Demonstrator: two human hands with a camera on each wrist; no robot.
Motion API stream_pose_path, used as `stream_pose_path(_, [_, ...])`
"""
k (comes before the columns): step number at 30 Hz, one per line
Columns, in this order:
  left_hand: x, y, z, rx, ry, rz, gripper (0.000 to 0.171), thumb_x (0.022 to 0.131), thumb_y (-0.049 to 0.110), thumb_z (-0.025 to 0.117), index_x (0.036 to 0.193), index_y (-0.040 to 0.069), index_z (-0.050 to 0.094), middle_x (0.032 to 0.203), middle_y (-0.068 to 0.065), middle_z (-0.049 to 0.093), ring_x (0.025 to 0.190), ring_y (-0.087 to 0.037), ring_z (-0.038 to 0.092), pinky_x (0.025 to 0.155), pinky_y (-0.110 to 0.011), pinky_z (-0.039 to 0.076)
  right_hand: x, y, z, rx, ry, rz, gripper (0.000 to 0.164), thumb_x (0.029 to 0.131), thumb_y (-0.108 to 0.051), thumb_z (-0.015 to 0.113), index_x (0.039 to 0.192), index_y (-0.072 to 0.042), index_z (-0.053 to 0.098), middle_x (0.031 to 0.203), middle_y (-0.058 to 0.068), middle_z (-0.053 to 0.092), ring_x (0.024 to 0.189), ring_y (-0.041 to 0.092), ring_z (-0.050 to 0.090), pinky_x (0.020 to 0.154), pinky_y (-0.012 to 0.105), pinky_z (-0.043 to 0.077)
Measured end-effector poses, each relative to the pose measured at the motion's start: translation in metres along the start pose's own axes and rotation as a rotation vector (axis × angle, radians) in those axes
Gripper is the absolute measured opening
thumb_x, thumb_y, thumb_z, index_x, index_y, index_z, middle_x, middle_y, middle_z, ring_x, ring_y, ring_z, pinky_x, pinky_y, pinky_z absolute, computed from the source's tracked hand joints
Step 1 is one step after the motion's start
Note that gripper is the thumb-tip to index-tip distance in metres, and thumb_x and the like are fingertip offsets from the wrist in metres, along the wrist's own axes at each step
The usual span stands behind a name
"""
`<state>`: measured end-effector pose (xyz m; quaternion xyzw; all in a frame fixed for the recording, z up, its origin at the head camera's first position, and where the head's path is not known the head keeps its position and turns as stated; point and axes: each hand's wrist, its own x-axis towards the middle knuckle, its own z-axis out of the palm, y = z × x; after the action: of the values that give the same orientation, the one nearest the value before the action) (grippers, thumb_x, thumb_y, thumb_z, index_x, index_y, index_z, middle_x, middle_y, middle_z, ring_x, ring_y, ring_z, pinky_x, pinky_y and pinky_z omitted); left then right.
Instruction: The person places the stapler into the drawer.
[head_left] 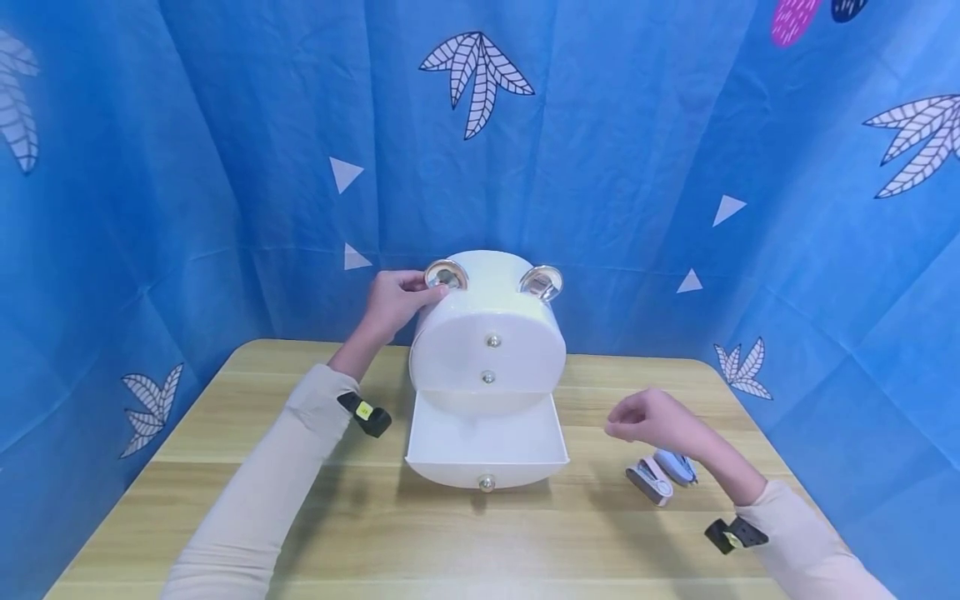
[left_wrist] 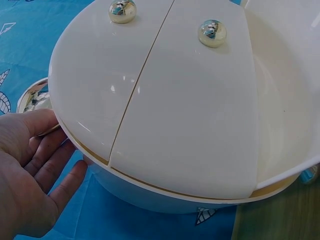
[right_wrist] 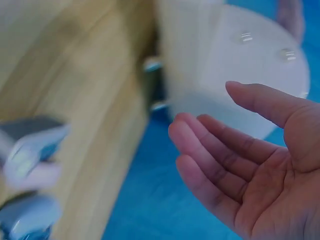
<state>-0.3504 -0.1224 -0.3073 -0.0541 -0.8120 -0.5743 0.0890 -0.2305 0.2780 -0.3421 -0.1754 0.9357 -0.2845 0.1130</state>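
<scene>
A white rounded drawer box with two shiny gold-rimmed ears stands on the table. Its lowest drawer is pulled out, while the two upper drawer fronts sit flush. My left hand holds the left ear with the thumb in front and fingers behind. In the left wrist view, the other fingers lie along the box's side. My right hand is raised over the table, right of the drawer, holding nothing. Just below it lie a pink stapler and a blue stapler.
The light wooden table has a blue patterned cloth hanging behind it and along both sides. The extended drawer reaches toward the front, with its round knob at the front face.
</scene>
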Motion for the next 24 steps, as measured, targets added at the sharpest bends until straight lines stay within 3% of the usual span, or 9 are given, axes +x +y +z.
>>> stream_pose_path(4, [-0.001,-0.001,0.0,0.002,0.001,0.005,0.037,0.088,0.027,0.081,0.117,0.005,0.076,0.109,-0.018,0.075,0.094,-0.023,0.067,0.093,-0.047,0.06,-0.002,0.018,0.003,-0.124,-0.007,0.061,0.028,0.087,-0.023,0.078,0.101,0.002,0.076,0.085,0.004,0.074,0.072,0.011,0.064,0.064,0.03,0.056])
stream_pose_path(7, [0.0,-0.001,0.0,-0.004,0.005,0.009,0.037,0.087,0.027,0.081,0.117,0.005,0.076,0.11,-0.018,0.076,0.095,-0.022,0.068,0.085,-0.036,0.062,-0.004,0.028,0.006,-0.237,-0.003,0.107,0.035,0.082,-0.025,0.083,0.1,0.003,0.075,0.086,0.005,0.074,0.07,0.011,0.062,0.063,0.032,0.055])
stream_pose_path(13, [0.0,-0.004,0.001,-0.005,0.014,0.019,0.038,0.087,0.028,0.081,0.116,0.005,0.076,0.109,-0.018,0.076,0.094,-0.02,0.067,0.077,-0.027,0.06,-0.007,0.044,0.016,-0.41,0.009,0.169,0.034,0.075,-0.032,0.088,0.09,-0.003,0.077,0.088,0.008,0.076,0.066,0.013,0.061,0.062,0.036,0.056])
stream_pose_path(15, [0.0,-0.004,0.001,-0.001,0.013,0.023,0.037,0.087,0.029,0.081,0.115,0.005,0.076,0.108,-0.017,0.076,0.092,-0.019,0.067,0.074,-0.024,0.059,-0.008,0.048,0.022,-0.398,0.009,0.204,0.03,0.074,-0.03,0.088,0.07,-0.007,0.068,0.07,-0.001,0.067,0.058,0.009,0.049,0.052,0.029,0.046])
stream_pose_path(17, [0.0,-0.004,0.001,-0.006,0.016,0.029,0.038,0.087,0.029,0.082,0.116,0.005,0.076,0.108,-0.018,0.076,0.092,-0.019,0.067,0.073,-0.022,0.058,-0.01,0.05,0.028,-0.379,0.018,0.233,0.042,0.073,-0.028,0.088,0.056,-0.015,0.051,0.056,-0.009,0.046,0.053,0.006,0.033,0.048,0.022,0.029])
stream_pose_path(19, [0.0,-0.004,0.001,-0.009,0.016,0.034,0.038,0.087,0.028,0.082,0.115,0.004,0.076,0.108,-0.018,0.076,0.091,-0.018,0.068,0.072,-0.022,0.058,-0.011,0.053,0.034,-0.366,0.028,0.261,0.058,0.07,-0.027,0.089,0.052,-0.021,0.034,0.052,-0.011,0.025,0.052,0.006,0.022,0.05,0.021,0.018])
stream_pose_path(21, [0.001,-0.003,0.002,-0.011,0.018,0.035,0.037,0.087,0.028,0.082,0.115,0.004,0.076,0.108,-0.018,0.076,0.091,-0.017,0.068,0.072,-0.022,0.058,-0.01,0.056,0.039,-0.379,0.043,0.268,0.063,0.068,-0.028,0.09,0.053,-0.023,0.029,0.051,-0.012,0.02,0.052,0.006,0.019,0.051,0.02,0.015])
stream_pose_path(24, [0.001,-0.003,0.002,-0.009,0.02,0.036,0.036,0.087,0.028,0.082,0.114,0.004,0.077,0.107,-0.017,0.076,0.09,-0.017,0.068,0.07,-0.019,0.057,-0.009,0.059,0.044,-0.405,0.06,0.278,0.061,0.066,-0.028,0.091,0.053,-0.023,0.031,0.051,-0.012,0.024,0.051,0.006,0.025,0.05,0.021,0.018])
